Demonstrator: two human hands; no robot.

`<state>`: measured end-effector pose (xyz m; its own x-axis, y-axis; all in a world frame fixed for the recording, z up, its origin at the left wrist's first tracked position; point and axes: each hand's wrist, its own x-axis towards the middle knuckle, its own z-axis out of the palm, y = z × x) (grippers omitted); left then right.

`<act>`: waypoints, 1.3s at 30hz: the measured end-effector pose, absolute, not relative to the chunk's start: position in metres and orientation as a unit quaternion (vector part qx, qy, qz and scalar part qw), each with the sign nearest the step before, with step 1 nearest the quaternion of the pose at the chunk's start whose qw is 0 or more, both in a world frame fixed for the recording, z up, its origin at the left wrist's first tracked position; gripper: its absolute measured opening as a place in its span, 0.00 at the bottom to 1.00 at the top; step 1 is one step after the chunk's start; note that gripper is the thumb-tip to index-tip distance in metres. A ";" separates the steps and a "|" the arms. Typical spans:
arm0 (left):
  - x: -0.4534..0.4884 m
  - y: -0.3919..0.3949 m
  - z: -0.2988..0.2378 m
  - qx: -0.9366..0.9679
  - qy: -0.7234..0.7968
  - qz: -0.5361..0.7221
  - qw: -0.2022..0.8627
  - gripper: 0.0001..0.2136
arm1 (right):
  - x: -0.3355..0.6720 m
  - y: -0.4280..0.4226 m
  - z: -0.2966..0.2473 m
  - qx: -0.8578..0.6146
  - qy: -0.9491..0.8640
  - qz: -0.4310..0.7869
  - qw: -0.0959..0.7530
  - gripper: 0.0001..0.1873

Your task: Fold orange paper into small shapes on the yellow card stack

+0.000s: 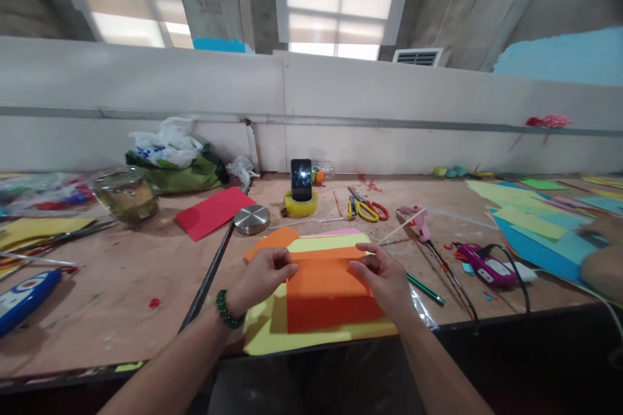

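An orange sheet of paper [331, 282] lies in front of me with its far edge turned up in a strip. At that edge's left end, my left hand [267, 277] pinches the paper between thumb and fingers; a green bead bracelet circles the wrist. My right hand [382, 275] grips the right end of the same edge, thumb on the near side. Yellow paper [265, 324] sticks out beneath the orange sheet on the left and near sides. Behind it show a pale yellow sheet [331, 243] and another orange piece [272, 242].
Scissors [365, 209], a pink glue gun [419, 224], a green pencil [426, 289] and a purple device [487, 266] lie to the right. Leftward are a round metal lid [252, 219], red paper [214, 213] and a glass jar [127, 198]. Another person's hand [606, 256] rests at far right.
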<state>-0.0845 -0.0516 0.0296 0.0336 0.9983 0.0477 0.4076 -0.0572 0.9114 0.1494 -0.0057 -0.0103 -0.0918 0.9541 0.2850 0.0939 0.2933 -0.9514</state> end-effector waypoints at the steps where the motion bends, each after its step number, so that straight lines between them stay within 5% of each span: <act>1: -0.085 -0.050 0.029 0.613 0.572 0.392 0.378 0.12 | 0.149 -0.005 -0.012 -0.428 -0.608 0.418 0.523 0.24; 14: -0.087 -0.050 0.015 0.606 0.535 0.416 0.417 0.15 | 0.151 -0.006 -0.029 -0.405 -0.572 0.419 0.577 0.19; 30: -0.074 -0.040 0.005 0.711 0.665 0.164 0.160 0.04 | 0.149 -0.003 -0.039 -0.482 -0.729 0.289 0.390 0.13; 39: -0.066 -0.023 0.017 0.891 0.435 0.019 0.129 0.15 | 0.150 -0.002 -0.039 -0.477 -0.755 0.282 0.349 0.13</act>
